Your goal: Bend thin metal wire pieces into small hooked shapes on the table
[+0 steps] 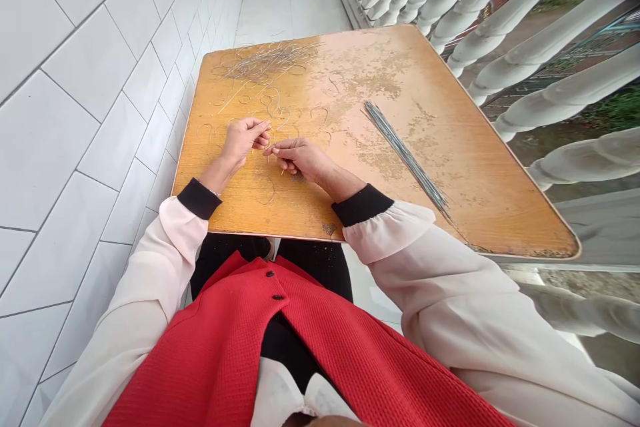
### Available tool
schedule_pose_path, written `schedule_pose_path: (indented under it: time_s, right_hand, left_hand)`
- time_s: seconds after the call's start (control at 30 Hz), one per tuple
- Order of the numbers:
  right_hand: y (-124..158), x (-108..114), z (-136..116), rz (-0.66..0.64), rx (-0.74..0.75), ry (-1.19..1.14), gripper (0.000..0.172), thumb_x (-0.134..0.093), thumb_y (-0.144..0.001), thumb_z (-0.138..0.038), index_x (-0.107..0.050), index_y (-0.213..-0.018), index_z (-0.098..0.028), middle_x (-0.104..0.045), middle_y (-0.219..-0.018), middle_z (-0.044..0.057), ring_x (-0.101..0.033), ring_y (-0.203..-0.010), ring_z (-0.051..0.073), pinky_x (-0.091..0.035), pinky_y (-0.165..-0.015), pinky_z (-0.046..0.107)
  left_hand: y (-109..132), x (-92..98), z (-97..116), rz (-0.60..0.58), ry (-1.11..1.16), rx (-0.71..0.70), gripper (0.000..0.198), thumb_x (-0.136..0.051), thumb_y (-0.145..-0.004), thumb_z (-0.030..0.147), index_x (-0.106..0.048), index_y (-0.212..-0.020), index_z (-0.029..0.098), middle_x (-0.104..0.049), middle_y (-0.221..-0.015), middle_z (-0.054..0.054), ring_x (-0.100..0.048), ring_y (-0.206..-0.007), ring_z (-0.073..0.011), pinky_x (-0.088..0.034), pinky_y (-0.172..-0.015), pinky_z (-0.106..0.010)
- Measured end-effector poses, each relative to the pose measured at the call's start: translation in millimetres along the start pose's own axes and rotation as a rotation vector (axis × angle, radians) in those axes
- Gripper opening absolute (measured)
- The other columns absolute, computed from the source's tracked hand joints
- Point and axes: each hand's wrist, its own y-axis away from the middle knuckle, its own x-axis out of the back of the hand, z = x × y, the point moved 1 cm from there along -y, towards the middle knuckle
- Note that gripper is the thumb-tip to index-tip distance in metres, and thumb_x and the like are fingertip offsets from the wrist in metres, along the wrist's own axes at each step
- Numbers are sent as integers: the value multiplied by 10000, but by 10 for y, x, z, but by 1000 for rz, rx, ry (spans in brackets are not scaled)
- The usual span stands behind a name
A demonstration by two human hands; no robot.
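Both hands work close together over the near left part of the wooden table [240, 210]. My left hand [245, 139] pinches a thin pale wire [273, 139] between thumb and fingertips. Just to the right, my right hand [300, 159] is closed in a pinch on the same wire, or on another piece touching it; I cannot tell which. A short end pokes out below the right fingers. Several loose curved wire pieces [320, 110] lie around and beyond the hands. How the wire is bent between the fingertips is too small to make out.
A tangled heap of thin wires [275, 60] lies at the table's far left. On the right rests a bundle of straight grey wires [407, 157], slanting toward the near edge. A white tiled wall [115, 87] stands close on the left, a white balustrade [480, 33] along the right.
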Motion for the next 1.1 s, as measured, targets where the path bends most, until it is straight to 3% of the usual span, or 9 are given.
schedule_pose_path:
  time_s: [0.17, 0.43, 0.63, 0.8, 0.93, 1.1]
  right_hand:
    - [-20, 3, 20, 1, 51, -51, 231, -596, -961, -109, -726, -775, -152, -588, -499, -23, -431, -397, 61, -320, -413, 188]
    - [13, 7, -35, -21, -11, -228, 332, -501, -1007, -43, -754, -812, -131, -705, -620, 24, -573, -461, 58, -477, -478, 145]
    - [-34, 36, 41, -71, 29, -255, 117, -694, -922, -83, -775, -860, -140, -755, -708, 44, -667, -566, 84, -587, -615, 184]
    - [-18, 19, 38, -31, 155, -295, 59, -756, -901, -129, -785, -872, -172, -779, -787, 33, -711, -667, 85, -606, -714, 188]
    - [-2, -6, 19, 7, 173, -315, 59, -764, -897, -138, -776, -862, -184, -790, -823, 31, -724, -701, 92, -613, -747, 200]
    - [10, 28, 22, 13, 114, -206, 99, -776, -846, -115, -799, -927, -169, -803, -857, 47, -663, -625, 82, -552, -604, 186]
  left_hand:
    - [-5, 24, 18, 7, 6, 8, 250, -670, -971, 184, -642, -727, 136, -616, -581, 53, -551, -478, -14, -443, -536, -135]
    - [-37, 63, 42, 130, 43, -24, 228, -678, -974, 238, -642, -766, 151, -605, -614, 58, -562, -517, -19, -460, -571, -144]
    - [-46, 67, 23, 126, 91, 9, 223, -681, -975, 241, -634, -776, 151, -606, -619, 61, -554, -513, -8, -456, -566, -132]
    - [-79, 92, -9, 144, 153, 27, 222, -655, -989, 218, -637, -777, 155, -610, -628, 62, -562, -526, -6, -475, -590, -131]
    - [-77, 85, -3, 157, 171, 30, 207, -701, -963, 259, -650, -788, 162, -624, -653, 56, -581, -542, -12, -495, -619, -144]
    - [-46, 61, 20, 149, 142, 15, 222, -670, -985, 276, -645, -802, 154, -622, -648, 57, -578, -552, -6, -471, -617, -127]
